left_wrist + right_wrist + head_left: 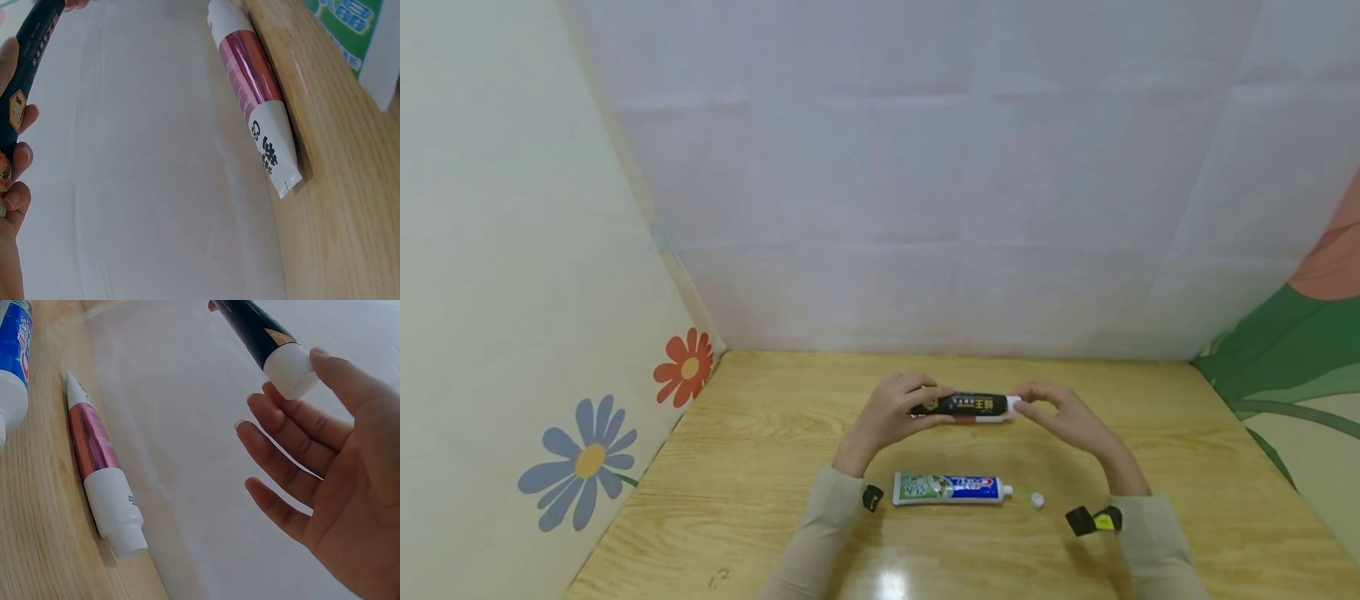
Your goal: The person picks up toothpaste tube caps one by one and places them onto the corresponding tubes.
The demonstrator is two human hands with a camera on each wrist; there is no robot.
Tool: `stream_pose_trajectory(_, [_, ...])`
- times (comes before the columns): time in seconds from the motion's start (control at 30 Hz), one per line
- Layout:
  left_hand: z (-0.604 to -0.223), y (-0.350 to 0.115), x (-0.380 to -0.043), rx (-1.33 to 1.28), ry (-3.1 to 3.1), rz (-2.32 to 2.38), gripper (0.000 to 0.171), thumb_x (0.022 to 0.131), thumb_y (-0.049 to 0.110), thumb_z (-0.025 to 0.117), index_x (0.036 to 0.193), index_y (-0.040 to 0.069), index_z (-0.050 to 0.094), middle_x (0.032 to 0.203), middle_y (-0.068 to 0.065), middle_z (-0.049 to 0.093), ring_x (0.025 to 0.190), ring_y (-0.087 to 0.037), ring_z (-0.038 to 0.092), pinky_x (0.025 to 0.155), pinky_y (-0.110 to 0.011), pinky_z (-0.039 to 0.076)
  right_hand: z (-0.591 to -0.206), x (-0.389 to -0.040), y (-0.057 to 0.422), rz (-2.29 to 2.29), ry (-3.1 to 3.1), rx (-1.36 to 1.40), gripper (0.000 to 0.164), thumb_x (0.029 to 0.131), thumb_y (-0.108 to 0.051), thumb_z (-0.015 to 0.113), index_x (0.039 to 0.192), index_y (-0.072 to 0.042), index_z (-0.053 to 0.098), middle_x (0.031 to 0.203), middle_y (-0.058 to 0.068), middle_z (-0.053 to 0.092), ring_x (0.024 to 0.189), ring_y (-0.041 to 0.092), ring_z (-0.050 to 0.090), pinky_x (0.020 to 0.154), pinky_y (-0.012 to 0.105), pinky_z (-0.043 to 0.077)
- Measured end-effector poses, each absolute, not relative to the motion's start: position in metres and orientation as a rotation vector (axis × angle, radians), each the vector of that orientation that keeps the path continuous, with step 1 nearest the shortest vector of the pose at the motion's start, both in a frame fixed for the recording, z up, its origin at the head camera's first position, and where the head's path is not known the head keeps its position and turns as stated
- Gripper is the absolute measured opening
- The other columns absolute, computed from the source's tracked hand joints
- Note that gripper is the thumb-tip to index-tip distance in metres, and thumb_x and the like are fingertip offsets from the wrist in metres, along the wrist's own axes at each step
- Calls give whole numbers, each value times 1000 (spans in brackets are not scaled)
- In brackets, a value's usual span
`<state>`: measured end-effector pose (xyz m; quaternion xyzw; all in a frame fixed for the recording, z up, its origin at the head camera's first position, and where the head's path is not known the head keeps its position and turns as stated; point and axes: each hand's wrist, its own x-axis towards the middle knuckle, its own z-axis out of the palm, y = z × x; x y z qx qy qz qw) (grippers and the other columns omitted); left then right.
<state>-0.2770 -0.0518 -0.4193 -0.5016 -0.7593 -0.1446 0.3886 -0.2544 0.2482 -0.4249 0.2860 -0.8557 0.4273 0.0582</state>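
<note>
Tube [973,404], black, in left hand [893,410]

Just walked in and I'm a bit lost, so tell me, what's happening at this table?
Someone's left hand holds a black tube above the table, while their right hand pinches its white cap. A green-and-blue tube lies on the table, uncapped, with a small loose cap just off its nozzle end. A red-and-white tube also lies on the table, farther back, with neither hand holding it.
</note>
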Motion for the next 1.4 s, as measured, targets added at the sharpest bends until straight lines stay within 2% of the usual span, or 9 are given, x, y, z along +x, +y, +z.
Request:
stream_pose_trajectory(0.13, [-420, -51, -277, -1278, -1926, -366, 41, 78, 45, 70, 111, 20, 68, 93, 3, 64, 73, -6, 56, 67, -21, 48, -425, -254, 247, 1249, -2616, 847, 17, 95, -20, 53, 102, -14, 67, 106, 2, 65, 101, 22, 58, 87, 49, 46])
stream_pose_trajectory(0.3, [-421, -51, -278, -1281, -1933, -367, 41, 80, 46, 67, 112, 21, 67, 94, 3, 63, 72, -5, 55, 66, -21, 47, -416, -248, 244, 1240, -2623, 851, 18, 96, -14, 50, 97, -10, 67, 103, 5, 65, 99, 21, 58, 87, 48, 46])
stream_pose_trajectory(0.47, [-421, -51, -278, -1286, -1939, -365, 40, 81, 45, 67, 113, 21, 67, 95, 3, 63, 73, -5, 55, 66, -21, 47, -399, -238, 238, 1271, -2613, 911, 25, 98, -9, 45, 82, -8, 65, 89, 6, 66, 89, 11, 58, 83, 45, 45])
stream_pose_trajectory(0.6, [-421, -51, -277, -1289, -1931, -373, 40, 80, 44, 68, 111, 20, 68, 94, 3, 64, 75, -5, 56, 67, -20, 47, -394, -234, 236, 1309, -2618, 927, 34, 99, -9, 40, 73, -7, 61, 81, 6, 64, 86, 11, 57, 82, 46, 44])
stream_pose_trajectory(0.77, [-421, -50, -276, -1287, -1935, -376, 40, 79, 44, 69, 112, 20, 68, 95, 3, 64, 77, -6, 57, 68, -20, 48, -403, -242, 239, 1359, -2614, 947, 38, 100, -8, 36, 71, -4, 60, 75, 2, 63, 79, 11, 58, 77, 36, 43])
stream_pose_trajectory(0.93, [-421, -50, -276, -1285, -1929, -378, 41, 78, 45, 70, 111, 21, 68, 96, 3, 64, 78, -6, 58, 69, -21, 48, -424, -257, 246, 1418, -2620, 944, 43, 102, -12, 32, 72, -9, 63, 72, 2, 64, 73, 14, 59, 72, 28, 44])
stream_pose_trajectory(1.2, [-421, -50, -276, -1282, -1947, -391, 40, 80, 45, 68, 111, 20, 68, 95, 4, 63, 77, -5, 56, 68, -20, 47, -425, -258, 247, 1473, -2608, 939, 46, 103, -18, 29, 76, -7, 64, 71, 3, 62, 71, 15, 57, 72, 29, 44])
stream_pose_trajectory(1.4, [-421, -50, -277, -1282, -1944, -401, 40, 81, 45, 67, 112, 20, 68, 94, 3, 64, 77, -5, 57, 69, -20, 48, -426, -258, 247, 1437, -2622, 897, 47, 103, -21, 27, 80, -9, 66, 79, 2, 66, 82, 11, 59, 81, 40, 44])
